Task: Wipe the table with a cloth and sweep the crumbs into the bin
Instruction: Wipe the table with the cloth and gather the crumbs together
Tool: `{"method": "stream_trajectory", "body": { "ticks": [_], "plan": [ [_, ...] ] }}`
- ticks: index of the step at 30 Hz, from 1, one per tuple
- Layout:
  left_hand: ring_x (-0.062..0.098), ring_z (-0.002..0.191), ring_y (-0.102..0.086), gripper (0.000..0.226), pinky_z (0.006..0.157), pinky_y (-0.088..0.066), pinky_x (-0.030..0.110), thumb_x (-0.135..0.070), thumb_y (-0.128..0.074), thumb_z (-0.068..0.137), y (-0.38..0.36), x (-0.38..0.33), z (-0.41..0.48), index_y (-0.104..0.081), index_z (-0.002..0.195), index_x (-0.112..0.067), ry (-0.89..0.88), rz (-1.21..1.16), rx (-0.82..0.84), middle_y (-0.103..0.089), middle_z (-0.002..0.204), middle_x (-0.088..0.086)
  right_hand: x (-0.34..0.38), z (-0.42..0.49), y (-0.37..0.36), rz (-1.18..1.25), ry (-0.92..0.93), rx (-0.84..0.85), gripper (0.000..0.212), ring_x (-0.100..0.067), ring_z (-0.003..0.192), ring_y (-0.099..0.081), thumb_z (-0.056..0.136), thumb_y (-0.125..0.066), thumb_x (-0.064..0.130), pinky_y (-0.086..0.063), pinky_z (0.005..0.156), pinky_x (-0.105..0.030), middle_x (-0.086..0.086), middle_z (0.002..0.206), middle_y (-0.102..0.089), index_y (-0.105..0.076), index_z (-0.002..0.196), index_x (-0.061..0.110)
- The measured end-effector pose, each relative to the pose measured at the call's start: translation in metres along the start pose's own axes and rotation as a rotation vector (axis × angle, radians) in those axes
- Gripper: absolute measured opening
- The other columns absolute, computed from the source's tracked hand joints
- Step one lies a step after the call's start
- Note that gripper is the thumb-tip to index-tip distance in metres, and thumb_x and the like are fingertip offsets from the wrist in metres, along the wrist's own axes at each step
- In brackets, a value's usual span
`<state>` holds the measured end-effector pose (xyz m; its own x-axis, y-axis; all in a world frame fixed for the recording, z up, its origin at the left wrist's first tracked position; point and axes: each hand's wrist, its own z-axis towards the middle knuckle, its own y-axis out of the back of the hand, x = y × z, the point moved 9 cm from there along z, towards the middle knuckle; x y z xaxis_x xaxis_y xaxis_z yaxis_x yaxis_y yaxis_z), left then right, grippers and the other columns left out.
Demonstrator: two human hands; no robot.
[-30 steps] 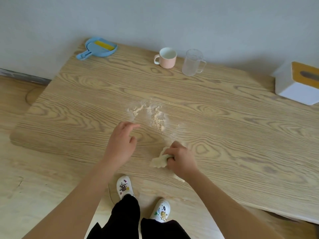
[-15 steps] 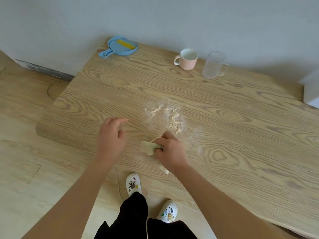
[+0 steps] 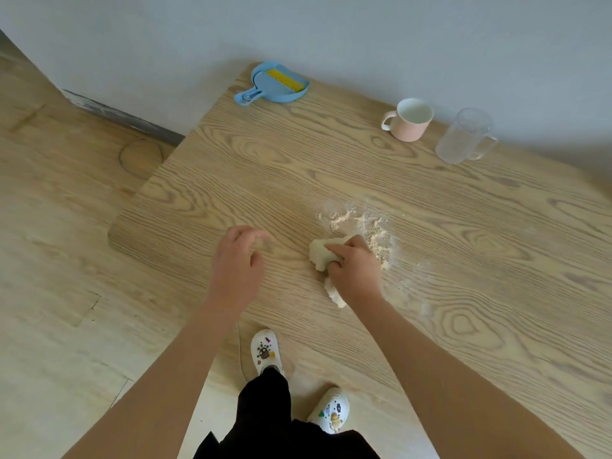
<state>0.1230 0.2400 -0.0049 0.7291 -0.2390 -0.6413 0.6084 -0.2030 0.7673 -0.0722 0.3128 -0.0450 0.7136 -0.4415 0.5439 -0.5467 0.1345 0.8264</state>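
My right hand [image 3: 354, 271] grips a bunched pale yellow cloth [image 3: 323, 255] and holds it down on the wooden table [image 3: 331, 167]. A scatter of pale crumbs [image 3: 362, 223] lies just beyond and to the right of that hand, touching the cloth's far side. My left hand [image 3: 236, 263] hovers over the table to the left of the cloth, fingers loosely curled, holding nothing. A small blue dustpan with a yellow brush [image 3: 276, 82] lies at the table's far left corner. No bin is in view.
A pink mug [image 3: 409, 122] and a clear glass mug [image 3: 463, 137] stand at the back of the table near the wall. The table's left edge drops to a wooden floor [image 3: 66, 260]. My feet in white shoes [image 3: 266, 351] stand below the near edge.
My right hand has slid the cloth up the table to the near edge of the crumbs. The view has swung left, taking the white box out of view. My left hand stays hovering beside it.
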Motion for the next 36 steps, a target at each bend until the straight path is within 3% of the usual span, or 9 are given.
{"method": "stream_trajectory", "body": {
  "ticks": [3, 9, 12, 16, 21, 24, 29, 34, 36],
  "plan": [
    [0.01, 0.111, -0.049, 0.037, 0.09, -0.038, 0.024, -0.002, -0.048, 0.087, 0.009, 0.01, 0.007, -0.06, 0.116, -0.02, 0.046, -0.019, -0.05, -0.051, 0.119, -0.007, 0.032, -0.015, -0.006, 0.071, 0.097, -0.036, 0.035, -0.008, 0.059, -0.049, 0.081, -0.059, 0.014, -0.043, 0.051, -0.016, 0.005, 0.093, -0.05, -0.068, 0.113, 0.026],
    [0.012, 0.101, -0.053, 0.037, 0.079, -0.04, 0.023, -0.002, -0.047, 0.087, 0.029, 0.024, 0.03, -0.06, 0.115, -0.022, 0.054, -0.016, -0.095, -0.05, 0.118, -0.008, 0.083, -0.022, -0.083, -0.12, 0.21, 0.313, 0.044, -0.022, 0.078, -0.051, 0.084, -0.059, 0.021, -0.049, 0.063, -0.03, 0.0, 0.115, -0.042, -0.053, 0.126, 0.032],
    [0.013, 0.098, -0.054, 0.037, 0.077, -0.041, 0.024, -0.003, -0.047, 0.087, 0.028, 0.028, 0.043, -0.06, 0.116, -0.022, 0.053, -0.017, -0.059, -0.05, 0.119, -0.009, 0.064, -0.002, -0.07, -0.125, 0.12, 0.273, 0.045, -0.025, 0.088, -0.056, 0.083, -0.063, 0.027, -0.053, 0.069, -0.035, 0.0, 0.119, -0.04, -0.053, 0.126, 0.032],
    [0.007, 0.108, -0.048, 0.037, 0.085, -0.035, 0.019, -0.001, -0.049, 0.087, 0.015, 0.018, 0.054, -0.06, 0.116, -0.021, 0.01, -0.052, -0.012, -0.049, 0.116, -0.01, 0.008, 0.02, -0.024, -0.051, -0.121, 0.136, 0.044, -0.022, 0.094, -0.054, 0.079, -0.062, 0.017, -0.052, 0.074, -0.033, 0.004, 0.126, -0.041, -0.059, 0.121, 0.031],
    [0.005, 0.103, -0.051, 0.037, 0.079, -0.035, 0.014, 0.001, -0.05, 0.087, 0.013, 0.005, 0.073, -0.062, 0.114, -0.021, -0.042, -0.067, -0.03, -0.051, 0.112, -0.011, 0.031, 0.035, 0.006, 0.059, -0.054, -0.058, 0.037, -0.018, 0.072, -0.055, 0.079, -0.059, 0.013, -0.043, 0.055, -0.024, 0.002, 0.091, -0.051, -0.068, 0.112, 0.03],
    [0.006, 0.1, -0.053, 0.036, 0.079, -0.041, 0.018, 0.001, -0.05, 0.087, 0.02, -0.001, 0.086, -0.063, 0.112, -0.02, -0.072, -0.08, -0.07, -0.054, 0.111, -0.009, 0.07, 0.054, -0.013, 0.113, 0.007, -0.01, 0.039, -0.021, 0.07, -0.054, 0.078, -0.057, 0.011, -0.043, 0.055, -0.024, -0.001, 0.089, -0.052, -0.068, 0.111, 0.029],
    [0.004, 0.094, -0.053, 0.036, 0.077, -0.039, 0.018, 0.0, -0.05, 0.087, 0.032, 0.003, 0.109, -0.063, 0.112, -0.023, -0.085, -0.04, -0.082, -0.053, 0.11, -0.01, 0.084, 0.069, -0.056, 0.106, 0.048, 0.201, 0.047, -0.024, 0.084, -0.057, 0.077, -0.051, 0.008, -0.048, 0.066, -0.032, -0.002, 0.105, -0.053, -0.065, 0.114, 0.032],
    [0.003, 0.092, -0.052, 0.036, 0.073, -0.037, 0.015, -0.001, -0.049, 0.087, 0.018, -0.002, 0.127, -0.062, 0.11, -0.025, -0.081, -0.064, -0.01, -0.049, 0.108, -0.013, 0.034, 0.062, -0.028, 0.114, -0.181, 0.165, 0.047, -0.019, 0.094, -0.059, 0.079, -0.055, 0.006, -0.048, 0.073, -0.026, 0.003, 0.114, -0.058, -0.063, 0.118, 0.031],
    [0.004, 0.088, -0.052, 0.037, 0.074, -0.04, 0.02, 0.002, -0.05, 0.083, 0.008, -0.021, 0.133, -0.064, 0.107, -0.024, -0.116, -0.12, 0.022, -0.049, 0.103, -0.012, 0.018, 0.057, 0.0, 0.16, -0.284, 0.146, 0.046, -0.014, 0.089, -0.06, 0.078, -0.063, 0.011, -0.051, 0.07, -0.024, 0.004, 0.106, -0.063, -0.061, 0.12, 0.03]
  ]
}}
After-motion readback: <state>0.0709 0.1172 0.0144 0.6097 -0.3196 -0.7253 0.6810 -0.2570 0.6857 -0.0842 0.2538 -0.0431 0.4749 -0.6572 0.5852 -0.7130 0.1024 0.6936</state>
